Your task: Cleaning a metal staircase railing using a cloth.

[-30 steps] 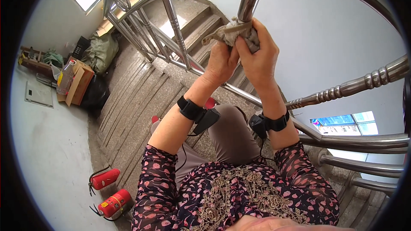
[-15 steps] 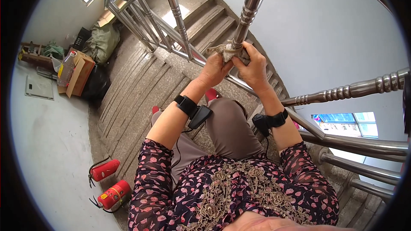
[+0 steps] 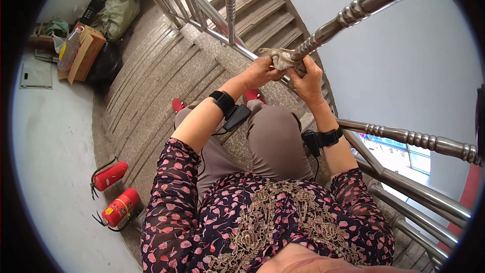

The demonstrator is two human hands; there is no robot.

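Note:
A crumpled beige cloth [image 3: 284,60] is wrapped round the lower end of a shiny metal baluster [image 3: 326,34] on the stair railing. My left hand [image 3: 262,71] grips the cloth from the left, its fingers closed on it. From the right, my right hand [image 3: 308,79] also holds the cloth, thumb and fingers pressed around the baluster's base. The fingertips behind the baluster are partly hidden. Each forearm wears a black strap with a small black device.
Stone steps [image 3: 151,86] fan out to the left, and another flight [image 3: 262,12] lies beyond the railing. Two red fire extinguishers [image 3: 121,207] stand by the left wall. A cardboard box [image 3: 87,53] and a green sack [image 3: 118,15] sit at the far left. Metal rails [image 3: 419,187] run at right.
My view has shifted, so the baluster now leans further to the right. Both hands stay on the cloth at its base; the left wrist sits flatter than before.

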